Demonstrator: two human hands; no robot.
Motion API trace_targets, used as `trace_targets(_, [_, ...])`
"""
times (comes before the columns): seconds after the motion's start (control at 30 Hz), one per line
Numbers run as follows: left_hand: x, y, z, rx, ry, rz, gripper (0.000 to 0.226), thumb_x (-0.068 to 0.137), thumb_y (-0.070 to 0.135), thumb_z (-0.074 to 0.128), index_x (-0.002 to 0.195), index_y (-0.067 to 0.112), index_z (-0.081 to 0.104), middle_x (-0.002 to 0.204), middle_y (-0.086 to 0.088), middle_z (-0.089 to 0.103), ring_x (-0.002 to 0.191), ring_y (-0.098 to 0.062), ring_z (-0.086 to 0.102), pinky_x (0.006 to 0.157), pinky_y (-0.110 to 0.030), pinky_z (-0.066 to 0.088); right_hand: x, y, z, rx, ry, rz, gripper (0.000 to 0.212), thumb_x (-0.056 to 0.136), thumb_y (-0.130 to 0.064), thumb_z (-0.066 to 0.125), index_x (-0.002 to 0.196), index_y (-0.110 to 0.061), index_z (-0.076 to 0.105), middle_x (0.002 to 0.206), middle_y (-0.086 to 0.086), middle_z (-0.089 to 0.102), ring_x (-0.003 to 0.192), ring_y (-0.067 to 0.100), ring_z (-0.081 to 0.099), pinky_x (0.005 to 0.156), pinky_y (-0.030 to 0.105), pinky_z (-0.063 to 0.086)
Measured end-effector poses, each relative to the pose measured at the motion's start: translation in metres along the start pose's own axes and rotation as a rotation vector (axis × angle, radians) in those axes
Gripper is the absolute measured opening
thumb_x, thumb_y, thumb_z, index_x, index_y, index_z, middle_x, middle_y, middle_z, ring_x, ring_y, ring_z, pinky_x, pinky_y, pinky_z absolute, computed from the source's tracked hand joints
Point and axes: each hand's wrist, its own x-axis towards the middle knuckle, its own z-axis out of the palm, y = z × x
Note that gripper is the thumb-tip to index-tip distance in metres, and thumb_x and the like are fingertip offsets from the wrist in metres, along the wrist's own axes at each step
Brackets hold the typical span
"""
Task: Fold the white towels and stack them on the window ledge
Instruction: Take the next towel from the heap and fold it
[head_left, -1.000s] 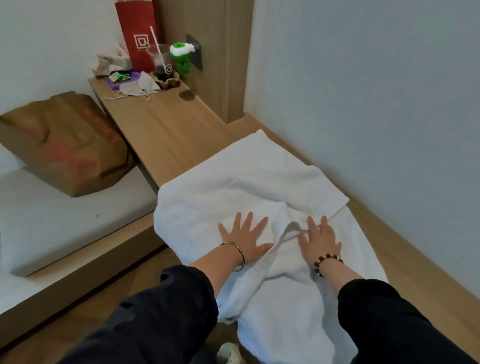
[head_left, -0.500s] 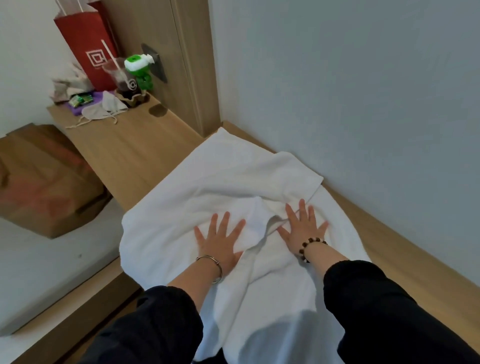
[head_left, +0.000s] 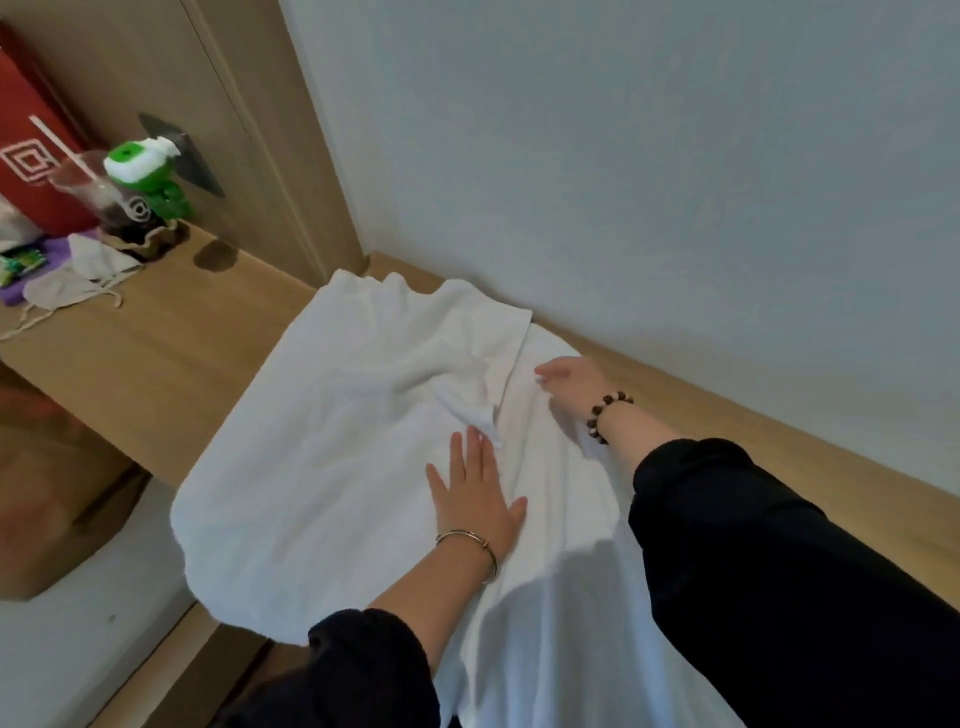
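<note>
White towel spread rumpled across the wooden ledge
Its near end hangs over the ledge's edge and a raised fold crosses its middle. The left hand lies flat on it, fingers straight, gripping nothing. The right hand touches the cloth nearer the wall, too blurred to tell its grip. A red bag and plastic cup stand far left

Left hand flat, palm down; right hand farther forward, seemingly relaxed.
</note>
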Motion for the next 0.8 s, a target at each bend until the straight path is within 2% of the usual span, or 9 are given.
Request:
trace_targets(0.1, [0.008, 0.008, -0.006, 0.035, 0.043, 0.057, 0.082, 0.096, 0.051, 0.03, 0.147, 0.009, -0.019, 0.155, -0.012, -0.026, 0.143, -0.028, -0.023, 0.113, -0.057, 0.0, -0.037, 0.031, -0.028, -0.093, 0.232, 0.064, 0.028, 0.092, 0.0, 0.045, 0.107, -0.009, 0.068, 0.113, 0.008, 0.064, 0.108, 0.024, 0.057, 0.087, 0.023, 0.04])
trace_targets(0.2, [0.016, 0.022, -0.013, 0.119, 0.112, 0.281, 0.072, 0.099, 0.045, 0.026, 0.147, 0.021, -0.022, 0.153, -0.012, -0.03, 0.14, -0.031, -0.028, 0.111, -0.06, -0.005, -0.072, 0.062, -0.054, -0.28, 0.365, 0.195, 0.027, 0.09, 0.0, 0.043, 0.101, -0.009, 0.065, 0.103, 0.008, 0.063, 0.097, 0.028, 0.059, 0.076, 0.024, 0.042])
trace_targets(0.27, [0.02, 0.039, -0.014, 0.164, 0.141, 0.464, 0.068, 0.099, 0.047, 0.024, 0.148, 0.026, -0.02, 0.154, -0.008, -0.028, 0.141, -0.031, -0.026, 0.11, -0.061, -0.007, -0.093, 0.081, -0.068, -0.428, 0.306, 0.341, 0.022, 0.085, 0.0, 0.046, 0.096, -0.007, 0.064, 0.094, 0.01, 0.064, 0.086, 0.027, 0.06, 0.07, 0.027, 0.047])
trace_targets(0.37, [0.023, 0.071, -0.007, 0.088, 0.019, 0.618, 0.075, 0.094, 0.06, 0.03, 0.148, 0.035, -0.014, 0.157, -0.001, -0.023, 0.144, -0.027, -0.02, 0.11, -0.063, -0.001, -0.124, 0.107, -0.08, -0.522, 0.188, 0.515, 0.012, 0.084, -0.007, 0.049, 0.089, -0.008, 0.06, 0.085, 0.009, 0.062, 0.079, 0.027, 0.061, 0.061, 0.027, 0.046])
trace_targets(0.43, [0.025, 0.086, 0.002, 0.096, -0.099, 0.612, 0.082, 0.089, 0.067, 0.036, 0.146, 0.041, -0.017, 0.156, 0.002, -0.025, 0.144, -0.025, -0.02, 0.108, -0.066, 0.004, -0.141, 0.119, -0.087, -0.513, 0.171, 0.56, 0.007, 0.081, -0.011, 0.054, 0.088, -0.012, 0.054, 0.088, 0.008, 0.06, 0.077, 0.025, 0.059, 0.059, 0.026, 0.045])
trace_targets(0.5, [0.028, 0.094, 0.008, 0.143, -0.131, 0.583, 0.086, 0.086, 0.07, 0.037, 0.144, 0.043, -0.02, 0.155, 0.002, -0.027, 0.144, -0.025, -0.021, 0.105, -0.07, 0.005, -0.154, 0.127, -0.096, -0.542, 0.107, 0.604, 0.015, 0.08, -0.016, 0.062, 0.09, -0.015, 0.051, 0.083, 0.005, 0.058, 0.068, 0.019, 0.056, 0.051, 0.025, 0.042])
trace_targets(0.6, [0.03, 0.097, 0.009, 0.162, -0.109, 0.55, 0.089, 0.084, 0.074, 0.034, 0.142, 0.043, -0.025, 0.155, 0.001, -0.027, 0.144, -0.025, -0.021, 0.103, -0.073, 0.005, -0.165, 0.131, -0.106, -0.66, -0.046, 0.723, 0.017, 0.081, -0.024, 0.066, 0.091, -0.011, 0.063, 0.072, 0.002, 0.061, 0.057, 0.015, 0.057, 0.045, 0.021, 0.042])
trace_targets(0.67, [0.031, 0.097, 0.008, 0.205, -0.086, 0.54, 0.089, 0.082, 0.078, 0.03, 0.141, 0.043, -0.027, 0.155, 0.0, -0.027, 0.144, -0.026, -0.022, 0.102, -0.073, 0.006, -0.166, 0.131, -0.109, -0.73, 0.017, 0.725, 0.015, 0.085, -0.02, 0.059, 0.092, -0.009, 0.066, 0.074, 0.003, 0.063, 0.064, 0.02, 0.061, 0.051, 0.023, 0.045])
trace_targets(0.8, [0.04, 0.091, 0.004, 0.158, -0.075, 0.448, 0.086, 0.084, 0.076, 0.027, 0.138, 0.043, -0.031, 0.155, 0.001, -0.028, 0.143, -0.027, -0.023, 0.103, -0.072, 0.006, -0.145, 0.114, -0.126, -0.669, 0.407, 0.553, 0.024, 0.093, -0.024, 0.057, 0.101, -0.002, 0.064, 0.108, 0.018, 0.064, 0.102, 0.034, 0.06, 0.077, 0.033, 0.045])
